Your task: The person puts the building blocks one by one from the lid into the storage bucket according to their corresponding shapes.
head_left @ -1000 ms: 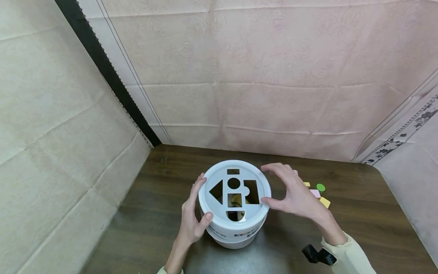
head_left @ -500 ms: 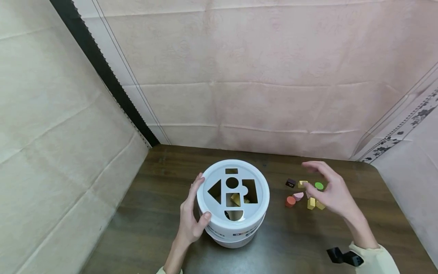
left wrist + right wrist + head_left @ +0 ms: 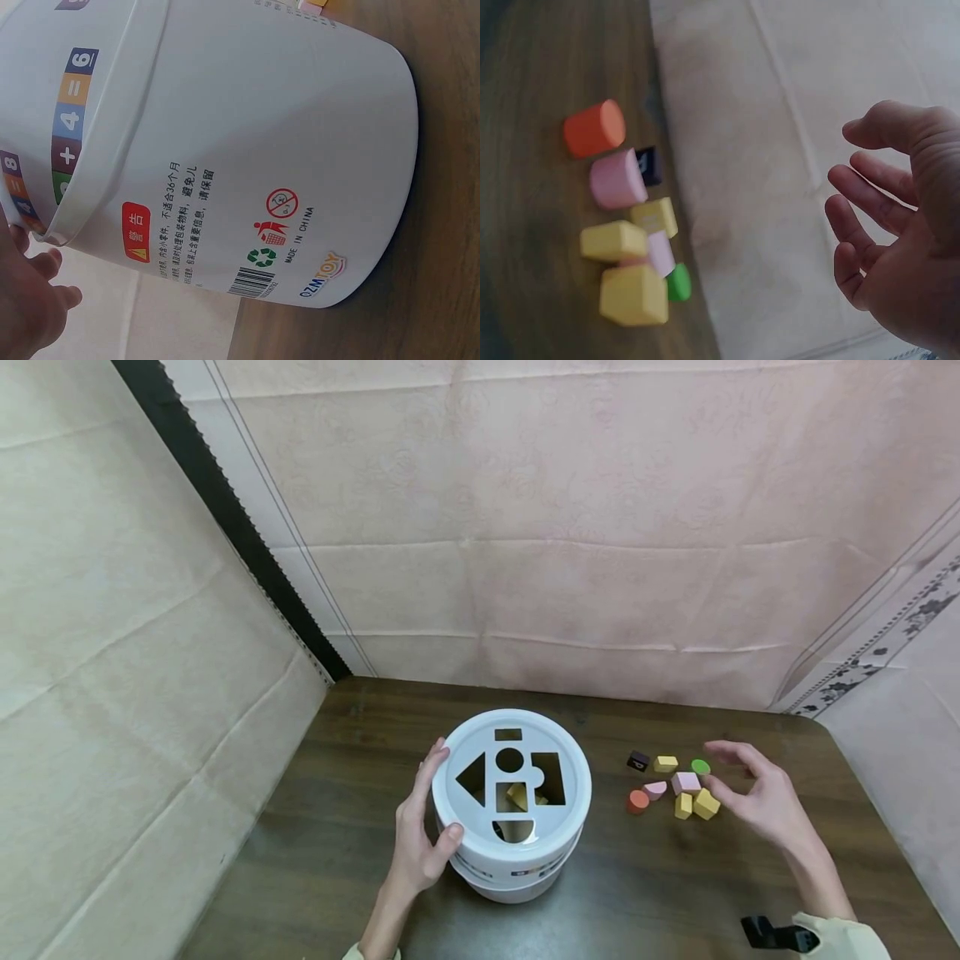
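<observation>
A white shape-sorter bucket (image 3: 240, 127) stands upright on the table, its lid (image 3: 468, 739) cut with several shaped holes; yellow shows through the square one. My left hand (image 3: 420, 839) grips the lid's left side, thumb on the near rim and fingers along the far part. In the left wrist view, fingertips (image 3: 46, 262) are right at the rim. My right hand (image 3: 772, 806) hovers at the right of the loose blocks, thumb and fingers apart with nothing between them. Nearest to it are a green block (image 3: 700, 767) and a yellow block (image 3: 707, 804).
Left of these lie a pink block (image 3: 686, 782), a pink rounded block (image 3: 654, 790), an orange cylinder (image 3: 637, 802), a dark block (image 3: 637, 761) and two more yellow pieces. Pale cloth (image 3: 570, 568) hangs behind the wooden table (image 3: 360, 827) and along both sides.
My right hand has left the bucket's right side and moved right, past the blocks, bringing them into view. The left hand has stayed at the lid.
</observation>
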A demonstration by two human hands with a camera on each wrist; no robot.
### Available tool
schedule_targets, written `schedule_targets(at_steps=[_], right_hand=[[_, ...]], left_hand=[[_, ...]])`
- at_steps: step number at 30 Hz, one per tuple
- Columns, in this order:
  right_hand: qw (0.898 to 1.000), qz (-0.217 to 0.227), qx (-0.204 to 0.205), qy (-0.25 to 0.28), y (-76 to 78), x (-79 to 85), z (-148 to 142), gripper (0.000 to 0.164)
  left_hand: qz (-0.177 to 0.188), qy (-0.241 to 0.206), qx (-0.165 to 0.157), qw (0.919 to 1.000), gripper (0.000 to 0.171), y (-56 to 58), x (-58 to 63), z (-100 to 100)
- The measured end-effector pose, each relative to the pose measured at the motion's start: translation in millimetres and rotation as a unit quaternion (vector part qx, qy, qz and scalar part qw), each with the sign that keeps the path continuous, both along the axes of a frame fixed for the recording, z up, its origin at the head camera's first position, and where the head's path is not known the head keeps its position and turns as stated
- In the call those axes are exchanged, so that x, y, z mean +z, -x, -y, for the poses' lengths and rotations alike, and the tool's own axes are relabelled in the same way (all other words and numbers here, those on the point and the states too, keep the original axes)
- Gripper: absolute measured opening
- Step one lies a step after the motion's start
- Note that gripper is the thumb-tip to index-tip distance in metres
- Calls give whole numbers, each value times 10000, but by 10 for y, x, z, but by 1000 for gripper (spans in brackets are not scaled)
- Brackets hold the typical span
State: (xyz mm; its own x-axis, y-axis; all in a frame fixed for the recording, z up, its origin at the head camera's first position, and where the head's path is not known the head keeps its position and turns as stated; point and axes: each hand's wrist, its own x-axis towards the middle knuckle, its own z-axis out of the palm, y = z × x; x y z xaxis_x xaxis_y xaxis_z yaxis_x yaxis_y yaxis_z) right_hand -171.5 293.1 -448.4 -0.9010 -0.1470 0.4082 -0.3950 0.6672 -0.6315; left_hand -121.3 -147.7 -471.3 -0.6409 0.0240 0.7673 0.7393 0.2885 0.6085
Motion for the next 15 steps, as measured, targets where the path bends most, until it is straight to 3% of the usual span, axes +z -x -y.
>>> schedule_targets(at_steps=[8, 15], right_hand=[[9987, 451, -249, -34, 0, -211, -173, 41], [9974, 536, -485, 27, -6, -428, -317, 40]], left_hand=[[20, 6, 6, 10000, 75, -3, 7, 0], [89, 8, 35, 10000, 75, -14, 10, -4]])
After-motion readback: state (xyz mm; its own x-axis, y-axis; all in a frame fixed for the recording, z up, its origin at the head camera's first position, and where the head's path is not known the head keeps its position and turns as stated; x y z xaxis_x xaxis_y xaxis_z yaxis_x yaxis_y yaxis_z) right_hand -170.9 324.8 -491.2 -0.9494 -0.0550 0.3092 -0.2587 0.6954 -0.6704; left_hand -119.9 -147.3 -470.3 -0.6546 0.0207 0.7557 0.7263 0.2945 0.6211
